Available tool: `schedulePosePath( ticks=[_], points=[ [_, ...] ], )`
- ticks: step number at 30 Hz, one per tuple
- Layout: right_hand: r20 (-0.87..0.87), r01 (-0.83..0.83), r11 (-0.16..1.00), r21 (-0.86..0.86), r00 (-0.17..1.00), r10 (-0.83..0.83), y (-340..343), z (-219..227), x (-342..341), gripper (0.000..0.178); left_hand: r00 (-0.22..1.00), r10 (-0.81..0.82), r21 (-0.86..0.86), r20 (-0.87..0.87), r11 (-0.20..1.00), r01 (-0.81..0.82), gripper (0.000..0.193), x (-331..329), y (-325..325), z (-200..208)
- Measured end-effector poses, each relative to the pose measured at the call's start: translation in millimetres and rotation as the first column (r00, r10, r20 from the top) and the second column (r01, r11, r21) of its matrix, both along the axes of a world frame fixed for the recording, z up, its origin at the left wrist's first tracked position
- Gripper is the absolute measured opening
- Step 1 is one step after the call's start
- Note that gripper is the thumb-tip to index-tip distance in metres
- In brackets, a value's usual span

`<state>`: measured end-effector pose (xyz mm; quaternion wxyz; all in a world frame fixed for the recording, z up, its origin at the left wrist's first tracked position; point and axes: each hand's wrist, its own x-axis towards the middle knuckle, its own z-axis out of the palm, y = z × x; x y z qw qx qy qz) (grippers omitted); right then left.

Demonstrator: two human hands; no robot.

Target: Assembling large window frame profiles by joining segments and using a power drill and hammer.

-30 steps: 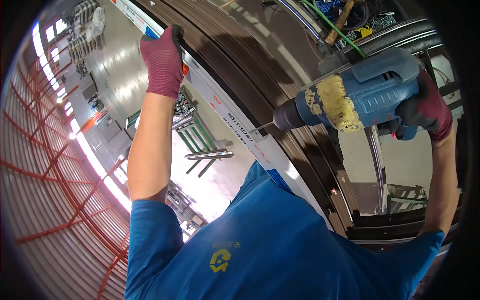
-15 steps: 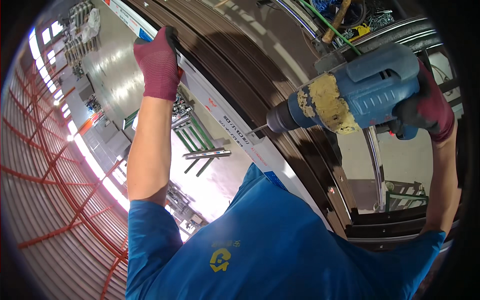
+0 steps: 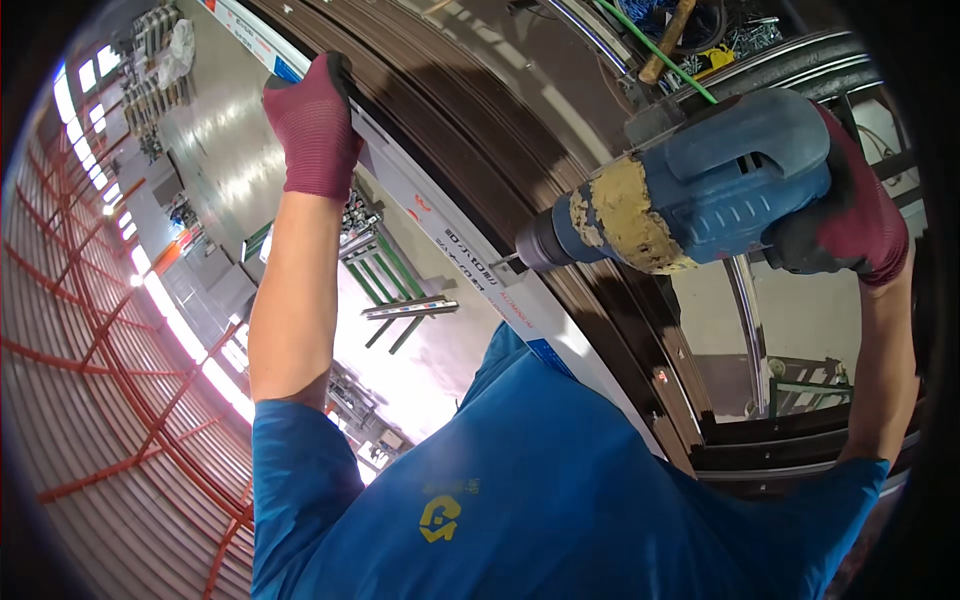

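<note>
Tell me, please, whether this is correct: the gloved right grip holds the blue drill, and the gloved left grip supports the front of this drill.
Not quite: the head view shows the gloved left grip on the long white-faced bar, away from the drill. The gloved right grip holds the blue drill.

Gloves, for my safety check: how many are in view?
2: one glove on the left hand, at the white strip; another glove on the right hand, which holds the blue drill.
</note>
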<state>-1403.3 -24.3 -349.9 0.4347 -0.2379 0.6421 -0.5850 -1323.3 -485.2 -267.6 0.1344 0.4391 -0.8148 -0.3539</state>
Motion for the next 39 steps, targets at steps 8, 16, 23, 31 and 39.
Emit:
schedulePosePath(
  ticks=[8, 16, 23, 31, 39],
  points=[
    [0.169, -0.034, 0.995, -0.093, 0.984, 0.05, -14.5, 4.6, -0.6, 0.11, 0.99, 0.057, -0.094, 0.125, 0.995, -0.045, 0.022, -2.0, -12.4, -0.7],
    [0.04, -0.088, 0.989, -0.119, 0.995, 0.093, -54.4, 16.1, 5.7, 0.097, 0.997, -0.073, -0.051, -0.008, 0.996, 0.072, 0.023, -2.9, -45.0, -15.2],
    [0.432, -0.005, 0.996, 0.087, 0.901, -0.034, -17.5, 24.2, -6.8, 0.091, 0.999, -0.033, -0.046, -0.011, 0.998, 0.033, 0.017, 9.9, -48.8, 3.9],
    [0.176, 0.128, 0.957, 0.261, 0.968, -0.177, 30.2, 4.1, 15.4, 0.088, 0.995, -0.093, 0.049, -0.023, 0.994, 0.094, 0.013, 4.4, -44.2, 8.2],
    [0.125, 0.031, 0.973, 0.227, 0.99, -0.06, 19.5, -15.9, 19.3, 0.094, 0.996, -0.068, 0.077, -0.052, 0.994, 0.072, 0.01, 3.6, -41.3, 20.5]
  ],
)
